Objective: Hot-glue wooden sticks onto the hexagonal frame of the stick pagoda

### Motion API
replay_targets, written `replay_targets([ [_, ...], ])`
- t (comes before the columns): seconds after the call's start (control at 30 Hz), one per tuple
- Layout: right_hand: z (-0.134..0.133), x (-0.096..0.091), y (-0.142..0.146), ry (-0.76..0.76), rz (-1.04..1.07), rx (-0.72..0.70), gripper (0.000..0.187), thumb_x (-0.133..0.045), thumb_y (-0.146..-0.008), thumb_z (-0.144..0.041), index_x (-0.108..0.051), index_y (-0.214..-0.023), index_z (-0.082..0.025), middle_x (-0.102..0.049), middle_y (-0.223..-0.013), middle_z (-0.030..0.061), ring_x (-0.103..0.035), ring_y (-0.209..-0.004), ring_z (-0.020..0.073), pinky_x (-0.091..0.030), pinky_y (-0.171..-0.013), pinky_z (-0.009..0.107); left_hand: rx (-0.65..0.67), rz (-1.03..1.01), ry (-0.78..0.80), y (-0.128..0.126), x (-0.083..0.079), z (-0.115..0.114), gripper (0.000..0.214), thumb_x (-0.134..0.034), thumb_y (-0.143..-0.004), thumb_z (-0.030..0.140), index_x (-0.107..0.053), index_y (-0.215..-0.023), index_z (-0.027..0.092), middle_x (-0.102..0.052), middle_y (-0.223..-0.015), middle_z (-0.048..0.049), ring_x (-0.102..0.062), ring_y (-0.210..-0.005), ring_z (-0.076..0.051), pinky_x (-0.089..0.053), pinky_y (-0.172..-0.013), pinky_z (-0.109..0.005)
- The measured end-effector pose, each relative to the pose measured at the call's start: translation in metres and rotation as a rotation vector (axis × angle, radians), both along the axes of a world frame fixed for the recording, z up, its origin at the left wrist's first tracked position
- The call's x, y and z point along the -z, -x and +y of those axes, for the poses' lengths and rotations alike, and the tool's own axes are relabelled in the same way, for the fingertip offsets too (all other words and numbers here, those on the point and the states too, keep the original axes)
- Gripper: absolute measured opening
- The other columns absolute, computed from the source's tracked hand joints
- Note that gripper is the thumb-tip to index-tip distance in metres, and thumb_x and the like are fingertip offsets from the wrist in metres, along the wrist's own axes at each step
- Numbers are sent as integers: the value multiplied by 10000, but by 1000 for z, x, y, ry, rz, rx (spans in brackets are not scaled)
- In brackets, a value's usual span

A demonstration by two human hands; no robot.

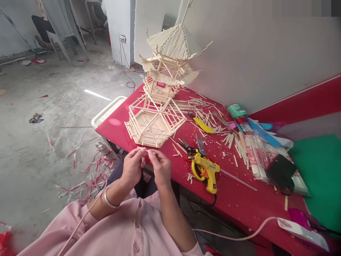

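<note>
My left hand (132, 166) and my right hand (162, 168) meet at the table's front edge, fingertips pinched close together. Between them shows a bit of a short pale stick (147, 150), mostly covered by the fingers. Just beyond my fingertips stands a hexagonal base of wooden sticks (153, 124) with a slatted floor and an open frame. Behind it rises a tiered stick pagoda (174, 42) with slanted roofs. To the right of my right hand lies a yellow glue gun (210, 172), beside scissors (200, 144) and pliers (186, 147).
Many loose sticks (197, 105) cover the red table (226, 209), along with a yellow utility knife (202, 125). Stick packets (257, 153) and a green sheet (319, 177) lie at right. A pale cord (239, 237) crosses the table front. Wrappers (92, 185) litter the floor.
</note>
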State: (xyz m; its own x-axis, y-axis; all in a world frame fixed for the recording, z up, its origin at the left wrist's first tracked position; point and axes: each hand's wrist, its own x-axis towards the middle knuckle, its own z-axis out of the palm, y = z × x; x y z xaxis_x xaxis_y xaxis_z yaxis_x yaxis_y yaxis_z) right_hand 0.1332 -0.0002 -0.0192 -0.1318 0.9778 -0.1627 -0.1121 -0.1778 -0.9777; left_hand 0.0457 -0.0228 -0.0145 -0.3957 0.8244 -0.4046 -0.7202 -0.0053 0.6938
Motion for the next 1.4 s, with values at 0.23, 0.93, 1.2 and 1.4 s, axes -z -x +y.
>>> replay_targets([
  [0.23, -8, 9, -11, -155, -182, -75, 267, -658, -837, -442, -728, -892, -190, -721, -818, 37, -648, -765, 168, -514, -721, 282, -104, 67, 46, 56, -4, -8, 311, -831, -628, 319, -563, -710, 184, -548, -508, 54, -506, -394, -78, -310, -361, -169],
  [0.93, -10, 12, -12, -269, -364, -107, 230, -634, -856, -403, -738, -889, -201, -725, -800, 33, -645, -708, 159, -512, -672, 266, 31, 172, 6, 98, -4, 34, 387, -863, -603, 390, -554, -624, 158, -481, -465, 56, -447, -375, -56, -303, -345, -167],
  [1.2, -10, 12, -12, -282, -375, -110, 232, -624, -864, -406, -731, -885, -202, -727, -807, 36, -647, -717, 162, -513, -674, 267, 43, 191, 11, 95, -4, 33, 387, -866, -609, 411, -580, -652, 153, -482, -460, 54, -445, -380, -55, -301, -355, -168],
  [1.4, -10, 10, -11, -280, -376, -114, 237, -620, -862, -409, -731, -887, -201, -721, -798, 38, -642, -717, 167, -522, -700, 283, 43, 202, 14, 96, -4, 35, 387, -870, -604, 417, -598, -670, 150, -481, -462, 59, -455, -386, -57, -297, -356, -168],
])
